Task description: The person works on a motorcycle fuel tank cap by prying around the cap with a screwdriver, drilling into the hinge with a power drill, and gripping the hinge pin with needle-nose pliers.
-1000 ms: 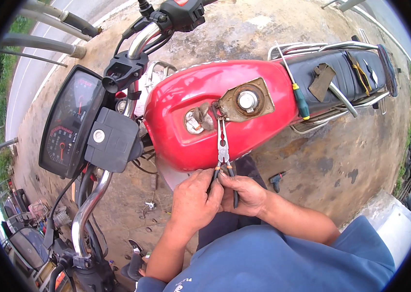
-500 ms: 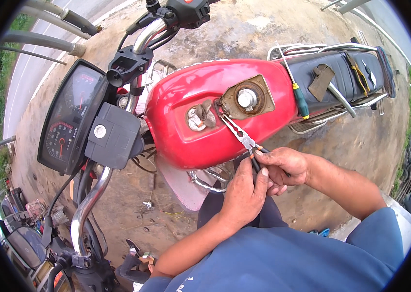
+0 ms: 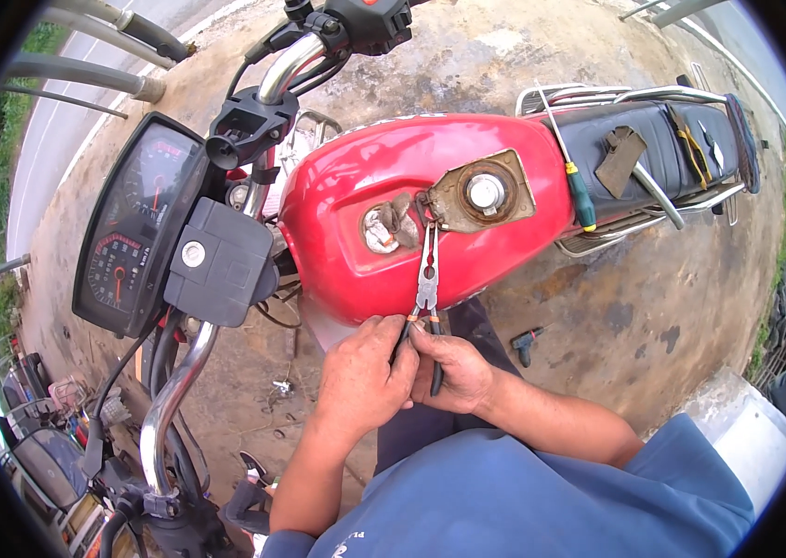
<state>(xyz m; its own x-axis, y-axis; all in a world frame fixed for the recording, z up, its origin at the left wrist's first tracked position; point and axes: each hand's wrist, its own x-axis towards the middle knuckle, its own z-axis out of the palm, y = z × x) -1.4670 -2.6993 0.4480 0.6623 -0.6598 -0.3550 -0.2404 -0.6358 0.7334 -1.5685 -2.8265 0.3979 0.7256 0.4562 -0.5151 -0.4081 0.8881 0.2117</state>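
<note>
I hold the pliers point(image 3: 427, 288) with both of my hands. My left hand point(image 3: 362, 377) is curled around 1 black handle, and my right hand point(image 3: 449, 370) is curled around the other, so both hands are closed on the tool and pressed close to each other. The pliers start at my hands and go up and away from me. Their long line runs almost straight from my fingers to the red tank point(image 3: 383, 186) in front of my hands. The thin nose points away from me, at the hinge of the fuel cap point(image 3: 481, 192).

The cap is already flipped open. It lies flat to the right of the hole, above my right hand, with its round inside part showing. The filler hole point(image 3: 383, 226) sits just left of the pliers' tip, above my left hand. So I think the opening part is done. The nose is right at the hinge, but I cannot tell if it has caught anything there, because that spot is too small to see. The hinge work looks not done yet.

A screwdriver point(image 3: 571, 172) with a green handle leans on the black seat point(image 3: 653, 153), far up to the right of my right hand. The speedometer point(image 3: 137, 228) is far off to the left of my left hand.
</note>
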